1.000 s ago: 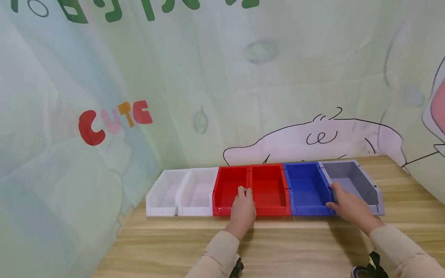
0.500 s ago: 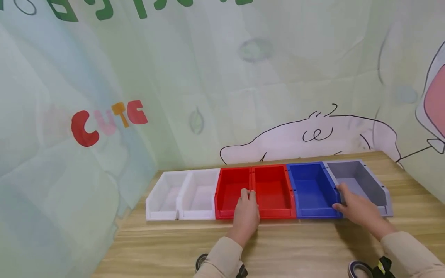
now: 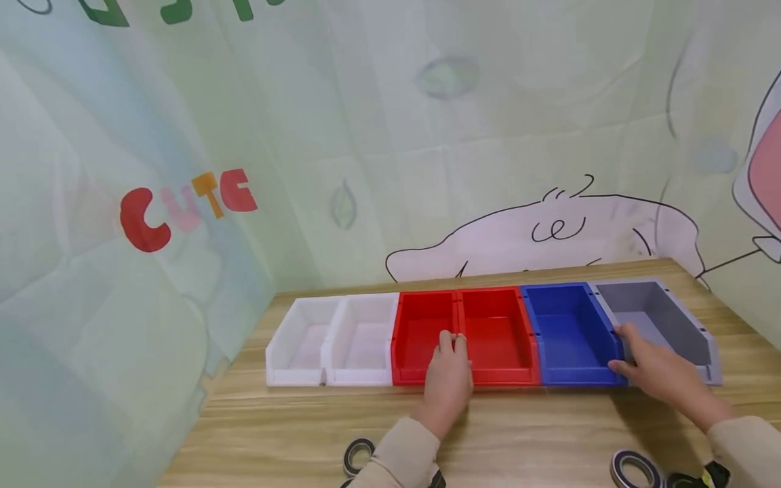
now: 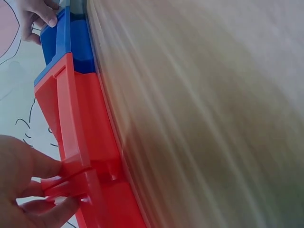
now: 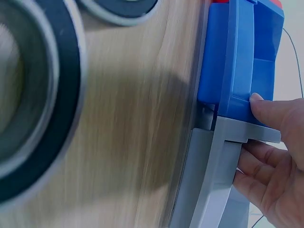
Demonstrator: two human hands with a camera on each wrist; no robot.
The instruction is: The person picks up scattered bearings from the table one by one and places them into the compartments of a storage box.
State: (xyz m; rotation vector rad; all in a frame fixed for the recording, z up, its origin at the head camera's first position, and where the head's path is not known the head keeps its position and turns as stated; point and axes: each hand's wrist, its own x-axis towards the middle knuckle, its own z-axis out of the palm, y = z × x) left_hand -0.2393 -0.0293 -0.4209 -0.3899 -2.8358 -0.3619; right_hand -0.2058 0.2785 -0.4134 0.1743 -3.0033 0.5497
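My left hand (image 3: 448, 383) pinches the adjoining side walls of the left red bin (image 3: 425, 322) and the right red bin (image 3: 495, 332). In the left wrist view, thumb and fingers straddle that red double wall (image 4: 71, 183). Further right, my right hand (image 3: 668, 376) grips where the blue bin (image 3: 567, 332) meets the grey bin (image 3: 647, 318). The right wrist view puts its thumb (image 5: 266, 107) on the blue wall and the other fingers inside the grey bin. Two white bins, the outer one (image 3: 305, 335) and the inner one (image 3: 363, 335), continue the row leftward.
Black-sealed ring bearings lie on the wooden table (image 3: 274, 434) near me: a left bearing (image 3: 358, 455) beside my left sleeve and a right bearing (image 3: 636, 468) near my right sleeve, with a dark and yellow item (image 3: 714, 474). A printed cloth backdrop (image 3: 342, 135) stands behind.
The whole row of bins has slid to the right along the table, with both hands keeping their hold on it. The head view has shifted, and the bearings now show more at the bottom.
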